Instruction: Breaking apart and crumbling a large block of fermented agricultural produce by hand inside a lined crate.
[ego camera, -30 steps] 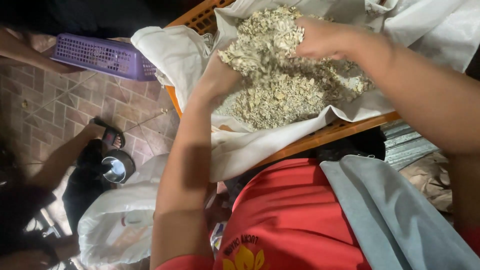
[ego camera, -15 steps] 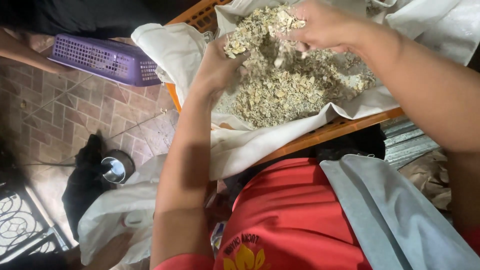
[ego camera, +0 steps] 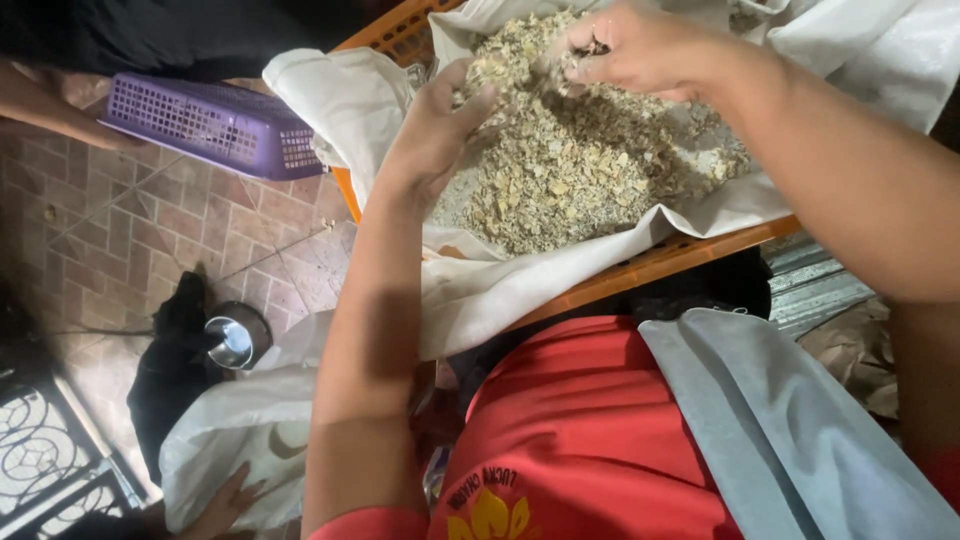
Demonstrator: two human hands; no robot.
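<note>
We see our left hand [ego camera: 435, 135] cupped open against a heap of pale dried flakes [ego camera: 580, 165]. Our right hand [ego camera: 640, 50] pinches some above it. The heap lies on white cloth [ego camera: 480, 290] lining an orange crate [ego camera: 650, 265].

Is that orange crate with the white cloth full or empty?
Partly full. A heap of pale dried flakes lies on the white cloth lining the orange crate, with both hands in it.

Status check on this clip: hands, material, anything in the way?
Left hand open, cupped against the crumbly pile. Right hand pinching bits above it. White cloth lines the orange crate. Nothing obstructing.
</note>
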